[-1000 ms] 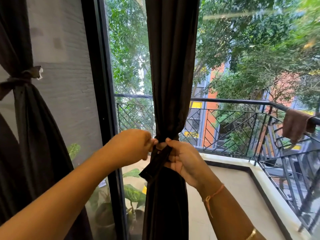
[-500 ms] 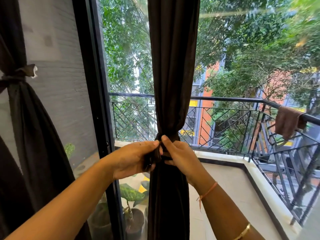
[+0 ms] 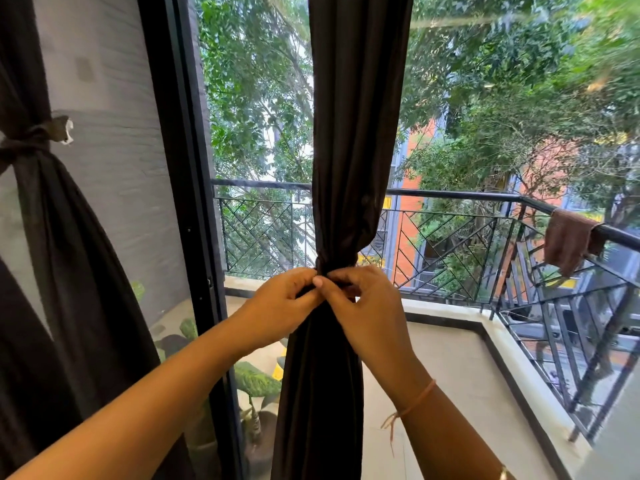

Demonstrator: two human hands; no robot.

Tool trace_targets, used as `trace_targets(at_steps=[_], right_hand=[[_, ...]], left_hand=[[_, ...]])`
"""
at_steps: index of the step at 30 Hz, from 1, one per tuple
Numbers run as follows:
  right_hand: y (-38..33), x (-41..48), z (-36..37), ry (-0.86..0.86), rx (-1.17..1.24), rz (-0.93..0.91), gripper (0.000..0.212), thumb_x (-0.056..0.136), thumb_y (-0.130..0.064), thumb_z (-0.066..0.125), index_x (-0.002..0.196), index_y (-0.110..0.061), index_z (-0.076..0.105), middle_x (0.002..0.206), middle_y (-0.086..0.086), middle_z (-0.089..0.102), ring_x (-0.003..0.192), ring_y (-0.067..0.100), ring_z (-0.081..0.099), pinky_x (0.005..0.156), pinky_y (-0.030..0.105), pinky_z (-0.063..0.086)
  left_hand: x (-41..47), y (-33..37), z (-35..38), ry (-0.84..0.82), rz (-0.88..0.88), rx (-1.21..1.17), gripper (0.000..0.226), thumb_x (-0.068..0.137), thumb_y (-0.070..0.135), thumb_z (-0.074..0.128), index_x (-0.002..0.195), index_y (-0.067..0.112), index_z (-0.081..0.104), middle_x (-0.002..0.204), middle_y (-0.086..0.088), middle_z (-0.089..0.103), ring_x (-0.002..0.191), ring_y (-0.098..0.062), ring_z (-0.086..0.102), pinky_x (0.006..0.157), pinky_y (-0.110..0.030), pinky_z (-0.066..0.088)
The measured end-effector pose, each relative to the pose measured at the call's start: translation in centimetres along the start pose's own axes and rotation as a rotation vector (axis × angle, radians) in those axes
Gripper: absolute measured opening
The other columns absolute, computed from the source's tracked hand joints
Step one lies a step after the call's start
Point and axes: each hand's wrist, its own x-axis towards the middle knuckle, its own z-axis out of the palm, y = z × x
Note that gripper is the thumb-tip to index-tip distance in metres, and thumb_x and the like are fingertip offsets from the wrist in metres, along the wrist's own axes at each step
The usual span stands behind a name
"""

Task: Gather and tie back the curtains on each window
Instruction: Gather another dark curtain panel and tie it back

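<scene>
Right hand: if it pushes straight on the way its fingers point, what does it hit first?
The right hand points up-left and pinches the tie on the middle curtain, so it meets that gathered bunch first, then likely the left hand; depth is unclear.

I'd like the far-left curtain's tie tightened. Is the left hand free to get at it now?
Probably not yet: the left hand is gripping the middle curtain at its gather. Once it lets go, nothing stands between it and the far-left tie.
</scene>
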Motion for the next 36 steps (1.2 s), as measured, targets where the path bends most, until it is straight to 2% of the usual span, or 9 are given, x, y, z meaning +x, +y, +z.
trace_targets(at_steps=[5,9,11,14,18,22,27,31,36], right_hand=[[-0.1,-0.4,0.3,0.053,-0.019,-0.029,0.015,0.085,-0.029,0.065,0.097,-0.022,0.069,0.092,-0.002,0.06,0.078,0.008,0.055,0.072,0.008,0.043],[-0.7,-0.4,-0.1,0.088,-0.083,-0.086,0.015,0.086,-0.022,0.064,0.098,-0.017,0.071,0.092,0.0,0.061,0.075,0.007,0.051,0.065,0.002,0.035],[-1.1,-0.4,-0.4,0.105,-0.106,-0.139,0.013,0.086,-0.02,0.064,0.095,-0.014,0.072,0.092,0.002,0.062,0.074,0.012,0.055,0.065,0.005,0.038],[-1.8,-0.8,-0.7,0.153,-0.241,-0.21,0.014,0.088,-0.023,0.06,0.091,-0.014,0.071,0.09,0.002,0.062,0.074,0.023,0.062,0.065,0.031,0.052],[-2.2,-1.0,-1.0,0.271,-0.389,-0.356,0.015,0.083,-0.019,0.058,0.081,-0.011,0.071,0.08,0.002,0.064,0.063,0.026,0.062,0.049,0.039,0.053],[-1.4,0.1,-1.8,0.125,-0.056,-0.178,0.006,0.082,-0.01,0.063,0.078,-0.014,0.064,0.082,0.003,0.062,0.072,0.019,0.06,0.063,0.037,0.052],[-1.1,1.1,-3.3,-0.068,0.141,-0.039,0.008,0.084,-0.009,0.061,0.08,-0.016,0.062,0.083,0.0,0.062,0.079,0.009,0.057,0.075,0.025,0.047],[-1.3,0.9,-3.9,-0.154,0.139,-0.128,0.004,0.084,-0.004,0.06,0.085,-0.008,0.061,0.088,-0.002,0.058,0.084,0.008,0.056,0.079,0.031,0.051],[-0.9,0.9,-4.3,-0.208,0.076,-0.264,0.004,0.087,-0.001,0.056,0.09,-0.002,0.058,0.094,0.004,0.058,0.091,0.016,0.055,0.079,0.039,0.052]], left_hand=[[-0.4,1.0,-0.9,-0.121,-0.055,-0.118,0.032,0.091,-0.004,0.04,0.11,0.008,0.063,0.107,-0.009,0.067,0.1,-0.015,0.063,0.092,-0.029,0.047],[-0.6,1.6,-0.9,-0.087,-0.062,-0.047,0.035,0.077,0.02,0.048,0.107,0.014,0.064,0.104,-0.015,0.068,0.102,-0.033,0.061,0.096,-0.049,0.046],[-0.7,2.1,-0.8,-0.056,-0.037,-0.013,0.035,0.076,0.023,0.048,0.106,0.014,0.064,0.1,-0.015,0.068,0.098,-0.036,0.061,0.092,-0.055,0.046],[-0.5,2.3,-0.5,-0.022,-0.02,-0.011,0.034,0.077,0.018,0.048,0.107,0.011,0.064,0.097,-0.01,0.07,0.095,-0.03,0.064,0.089,-0.049,0.049],[-0.6,2.3,-0.2,-0.074,-0.134,-0.218,0.03,0.087,-0.003,0.043,0.108,0.009,0.061,0.063,0.007,0.062,0.054,-0.005,0.054,0.055,-0.013,0.042],[-0.6,2.0,-0.4,-0.124,-0.187,-0.271,0.033,0.086,-0.007,0.041,0.111,0.007,0.057,0.101,-0.026,0.059,0.084,-0.022,0.049,0.08,-0.038,0.038],[-0.4,1.1,-0.6,0.163,0.139,0.207,0.035,0.084,0.015,0.054,0.103,0.033,0.031,0.08,0.003,0.06,0.052,-0.004,0.048,0.058,-0.029,0.045],[-0.1,0.6,-0.9,0.193,0.456,0.615,0.036,0.083,0.019,0.058,0.114,0.027,0.042,0.099,0.006,0.047,0.078,-0.012,0.055,0.068,-0.033,0.051],[1.1,1.4,-2.2,0.092,0.537,0.76,0.018,0.085,0.032,0.057,0.1,0.024,0.052,0.086,0.004,0.055,0.071,-0.018,0.056,0.063,-0.037,0.051]])
